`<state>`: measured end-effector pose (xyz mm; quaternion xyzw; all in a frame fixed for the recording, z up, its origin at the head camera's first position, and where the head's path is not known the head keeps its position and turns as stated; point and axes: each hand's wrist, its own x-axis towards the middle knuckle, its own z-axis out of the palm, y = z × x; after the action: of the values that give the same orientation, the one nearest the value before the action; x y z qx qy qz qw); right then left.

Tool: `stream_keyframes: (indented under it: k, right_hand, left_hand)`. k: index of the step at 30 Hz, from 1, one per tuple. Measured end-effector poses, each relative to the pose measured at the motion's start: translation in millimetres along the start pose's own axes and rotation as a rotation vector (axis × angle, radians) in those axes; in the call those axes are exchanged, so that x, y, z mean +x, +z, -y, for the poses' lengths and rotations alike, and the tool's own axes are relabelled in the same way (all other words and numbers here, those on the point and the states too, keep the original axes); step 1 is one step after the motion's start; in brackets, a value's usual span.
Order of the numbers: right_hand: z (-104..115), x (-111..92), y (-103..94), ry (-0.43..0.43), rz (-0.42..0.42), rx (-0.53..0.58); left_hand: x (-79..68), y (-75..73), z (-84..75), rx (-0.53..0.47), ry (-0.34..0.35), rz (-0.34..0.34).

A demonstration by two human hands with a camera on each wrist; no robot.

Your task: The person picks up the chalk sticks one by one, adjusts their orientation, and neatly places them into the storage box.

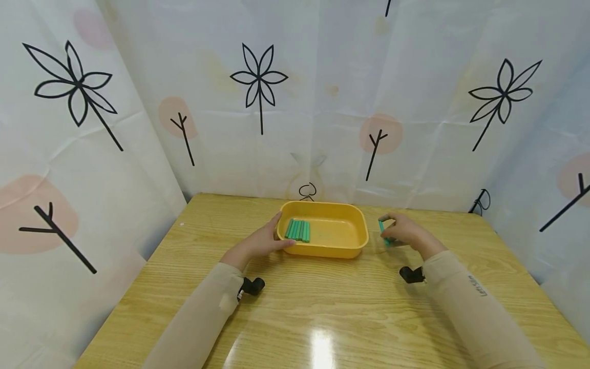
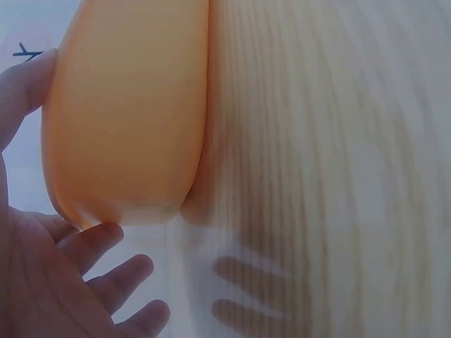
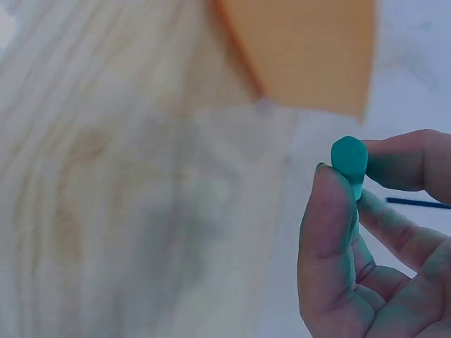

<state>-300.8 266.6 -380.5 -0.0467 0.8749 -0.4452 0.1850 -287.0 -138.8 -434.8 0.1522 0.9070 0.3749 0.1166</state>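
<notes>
A shallow yellow plastic basin [image 1: 332, 251] sits toward the back of the table. Inside its left end, several short green sticks [image 1: 299, 230] lie side by side. My left hand [image 1: 261, 241] grips that end, thumb over the near rim and index finger at the far left corner; the left wrist view shows the other fingers spread beside the wall. To the right of the basin, my right hand [image 1: 402, 230] pinches one more green stick [image 3: 349, 158] between thumb and fingers. That stick is held end-on to the right wrist camera, with its tip showing.
The wooden table [image 1: 322, 297] extends in front of and on both sides of the basin. A white patterned curtain [image 1: 318, 102] hangs behind it and along the sides. A thin black wire-like object [image 1: 480, 200] shows by the back right corner.
</notes>
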Motion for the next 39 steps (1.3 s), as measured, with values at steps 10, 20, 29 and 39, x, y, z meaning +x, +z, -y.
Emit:
stream_keyframes:
  k: [10,20,29,39]
  right_hand:
    - [32.5,-11.6,-0.2,-0.064,0.027,0.055]
    - [57.8,-7.8,8.4,-0.095,-0.001,0.125]
    - [76.0,2.4,20.3,-0.113,0.003,0.208]
    - [86.0,19.5,41.8,-0.092,0.01,0.294]
  left_hand:
    - [-1.1,-0.1,0.0,-0.016,-0.005,0.001]
    - [-1.0,-0.6,-1.7,-0.012,-0.005,-0.008]
    - [-1.2,-0.6,-1.8,-0.018,-0.014,0.0]
    - [-0.9,0.0,-1.1,-0.028,-0.01,0.009]
